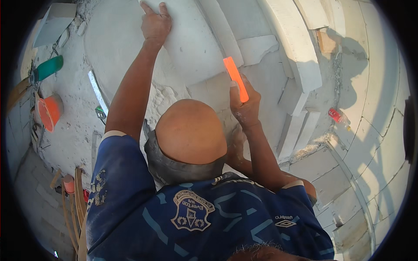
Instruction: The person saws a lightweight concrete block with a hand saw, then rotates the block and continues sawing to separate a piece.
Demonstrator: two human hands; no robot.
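My left hand (pixel 156 26) reaches to the far edge of a large pale block (pixel 187 35). Two of its fingers are stretched apart against the surface, and nothing shows in its grasp. Closer in, my right hand (pixel 246 102) is closed around a flat, bright orange bar-shaped tool (pixel 235 76), which points up and to the left. What kind of tool it is, I cannot make out. A narrower pale slab (pixel 222 35) runs along the right side of the large block, with a broken block piece (pixel 259 48) beside it.
My bare knee (pixel 191 130) rises between my arms. On the left are a green bottle (pixel 50 68), an orange bucket (pixel 48 114), a metal straightedge (pixel 98 92) and wooden sticks (pixel 79 195). Pale blocks (pixel 300 56) and a red-labelled bottle (pixel 337 116) lie to the right.
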